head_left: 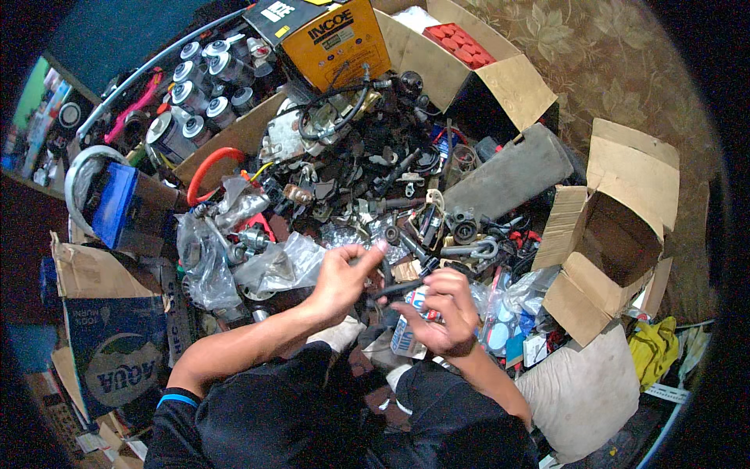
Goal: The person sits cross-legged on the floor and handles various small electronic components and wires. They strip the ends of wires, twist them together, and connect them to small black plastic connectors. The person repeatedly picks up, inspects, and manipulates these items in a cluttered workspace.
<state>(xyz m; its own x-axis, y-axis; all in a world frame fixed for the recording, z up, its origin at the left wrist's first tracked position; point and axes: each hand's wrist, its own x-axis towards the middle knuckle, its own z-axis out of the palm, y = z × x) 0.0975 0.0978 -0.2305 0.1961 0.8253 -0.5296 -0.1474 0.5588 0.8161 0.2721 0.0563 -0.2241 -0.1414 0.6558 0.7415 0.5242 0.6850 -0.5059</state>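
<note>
My left hand (344, 277) is closed, thumb and forefinger pinched together at the upper end of a thin black hose-like piece (398, 289). This piece hangs down from the fingertips and bends across to the right; its exact kind is too small to make out. My right hand (445, 313) curls around its right-hand end, with the thumb lower and the fingers above. Both hands are over my lap, in front of a heap of metal parts (359, 168). Clear plastic bags (281, 262) lie just beyond my left hand. A small white, blue and red box (408, 332) sits below my right hand.
An orange and black carton (344, 47) and a cardboard box with red items (500, 82) stand at the back. Several spray cans (187, 94) crowd the far left. Open cardboard boxes flank both sides (109, 344) (562, 227). A pale cushion (582, 391) lies near right.
</note>
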